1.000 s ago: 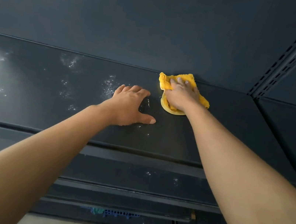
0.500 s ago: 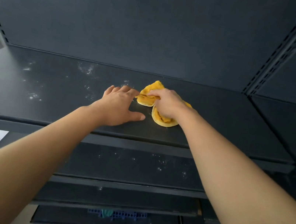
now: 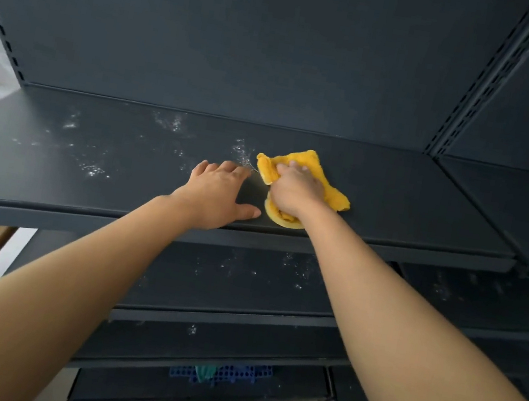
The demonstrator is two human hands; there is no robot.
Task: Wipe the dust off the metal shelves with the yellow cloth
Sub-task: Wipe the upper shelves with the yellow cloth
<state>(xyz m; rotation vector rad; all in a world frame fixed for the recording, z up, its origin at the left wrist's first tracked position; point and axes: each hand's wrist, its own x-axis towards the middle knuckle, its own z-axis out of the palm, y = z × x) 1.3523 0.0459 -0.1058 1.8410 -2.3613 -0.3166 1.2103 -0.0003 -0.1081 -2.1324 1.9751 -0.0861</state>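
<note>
fingers (image 3: 290, 169) of the right hand (image 3: 295, 191) clench the yellow cloth (image 3: 333, 195) against the top shelf (image 3: 411, 203) — soft, light, best bunched under the palm. left hand (image 3: 219, 193) rests flat, fingers loose, beside white dust (image 3: 91, 167).

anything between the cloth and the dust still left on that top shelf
Yes: the left hand lies flat on the shelf just left of the cloth, between it and most of the white dust. The right hand presses the cloth.
</note>
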